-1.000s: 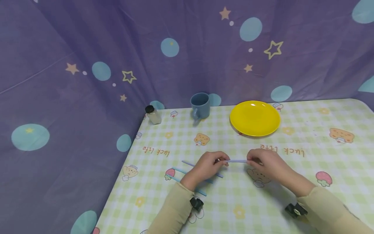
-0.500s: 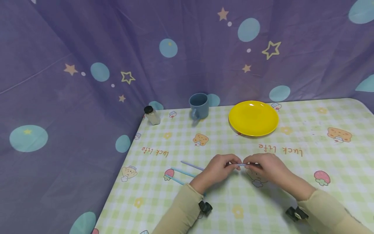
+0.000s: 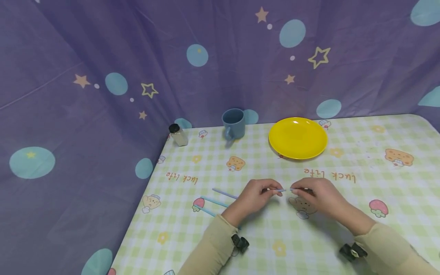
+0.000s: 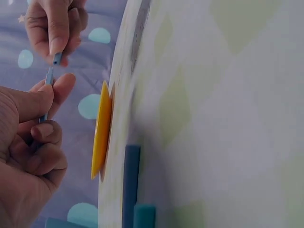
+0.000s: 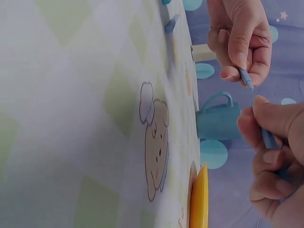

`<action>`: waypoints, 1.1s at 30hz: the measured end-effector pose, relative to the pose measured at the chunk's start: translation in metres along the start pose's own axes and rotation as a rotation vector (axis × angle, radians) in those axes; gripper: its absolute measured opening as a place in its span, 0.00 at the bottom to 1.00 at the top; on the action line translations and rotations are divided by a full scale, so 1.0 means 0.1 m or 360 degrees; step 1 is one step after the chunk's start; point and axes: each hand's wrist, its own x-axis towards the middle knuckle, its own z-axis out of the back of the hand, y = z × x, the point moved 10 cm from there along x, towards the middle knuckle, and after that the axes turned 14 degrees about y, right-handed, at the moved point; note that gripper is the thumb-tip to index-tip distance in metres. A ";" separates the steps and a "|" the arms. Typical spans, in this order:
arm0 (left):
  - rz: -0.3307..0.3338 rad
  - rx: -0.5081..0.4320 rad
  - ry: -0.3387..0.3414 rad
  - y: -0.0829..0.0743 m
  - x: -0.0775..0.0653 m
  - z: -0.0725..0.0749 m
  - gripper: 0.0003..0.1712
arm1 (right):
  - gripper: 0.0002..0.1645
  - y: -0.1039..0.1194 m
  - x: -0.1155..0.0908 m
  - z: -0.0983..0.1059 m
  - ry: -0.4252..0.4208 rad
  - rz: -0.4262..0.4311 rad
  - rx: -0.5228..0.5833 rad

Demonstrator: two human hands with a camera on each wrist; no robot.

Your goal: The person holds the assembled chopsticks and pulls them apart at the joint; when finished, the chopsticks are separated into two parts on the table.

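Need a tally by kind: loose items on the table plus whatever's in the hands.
Sticks lying down: 3
Held stick pieces: 2, one in the left hand, one in the right hand
Mug: 1
Plate: 1
Black-lidded jar: 1
Total: 8

Head view: we are looking forward and down from high on the near side of the yellow plate (image 3: 298, 138), taking it in whole.
Left wrist view: we are facing the plate edge-on from low over the tablecloth (image 4: 228, 118), turned sideways, with the left hand (image 3: 252, 199) closer than the plate.
Right wrist view: we are looking, also low and sideways, toward the mug (image 5: 221, 122) left of the plate, with the right hand (image 3: 321, 195) nearer.
Wrist views together: we are sharing the plate and, on its near side, both hands.
Head and right wrist: we are sharing the mug.
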 end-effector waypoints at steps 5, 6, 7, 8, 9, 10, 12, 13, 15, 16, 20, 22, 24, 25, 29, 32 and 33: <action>0.0110 0.0072 -0.0001 0.10 0.02 0.10 0.10 | 0.02 -0.17 -0.01 0.00 0.0119 -0.0234 0.0042; 0.0135 0.0089 0.0003 0.13 0.02 0.11 0.12 | 0.03 -0.20 -0.01 -0.01 0.0145 -0.0256 0.0053; 0.0156 0.0110 0.0002 0.15 0.03 0.13 0.13 | 0.05 -0.22 -0.01 -0.02 0.0171 -0.0269 0.0060; 0.0178 0.0117 0.0000 0.17 0.04 0.15 0.14 | 0.08 -0.23 -0.01 -0.03 0.0196 -0.0276 0.0065; 0.0199 0.0123 -0.0009 0.19 0.05 0.17 0.15 | 0.10 -0.24 -0.01 -0.05 0.0220 -0.0267 0.0068; 0.0223 0.0128 -0.0024 0.22 0.06 0.19 0.16 | 0.12 -0.24 -0.01 -0.07 0.0243 -0.0250 0.0064; 0.0273 0.0136 -0.0064 0.27 0.10 0.22 0.16 | 0.14 -0.24 -0.02 -0.11 0.0280 -0.0220 0.0050; 0.0302 0.0146 -0.0083 0.30 0.11 0.24 0.16 | 0.15 -0.24 -0.02 -0.13 0.0289 -0.0213 0.0036; 0.0371 0.0192 -0.0125 0.35 0.15 0.26 0.14 | 0.15 -0.24 -0.02 -0.18 0.0289 -0.0205 0.0016; 0.0409 0.0234 -0.0149 0.38 0.17 0.27 0.13 | 0.14 -0.24 -0.02 -0.19 0.0278 -0.0206 -0.0001; 0.0559 0.0391 -0.0231 0.45 0.24 0.32 0.08 | 0.10 -0.23 -0.02 -0.22 0.0195 -0.0231 -0.0043; 0.0618 0.0406 -0.0266 0.49 0.27 0.33 0.07 | 0.06 -0.23 -0.01 -0.23 0.0160 -0.0267 -0.0054; 0.0663 0.0404 -0.0291 0.52 0.31 0.35 0.05 | 0.04 -0.25 0.00 -0.25 0.0151 -0.0328 -0.0046; 0.0683 0.0401 -0.0304 0.53 0.33 0.35 0.04 | 0.04 -0.25 0.00 -0.26 0.0154 -0.0361 -0.0047; 0.0754 0.0415 -0.0332 0.57 0.39 0.37 0.02 | 0.06 -0.31 0.02 -0.32 0.0210 -0.0508 -0.0042; 0.0824 0.0464 -0.0323 0.60 0.42 0.36 0.04 | 0.07 -0.34 0.02 -0.36 0.0267 -0.0607 -0.0074; 0.0845 0.0485 -0.0312 0.61 0.44 0.35 0.05 | 0.08 -0.35 0.02 -0.37 0.0287 -0.0634 -0.0087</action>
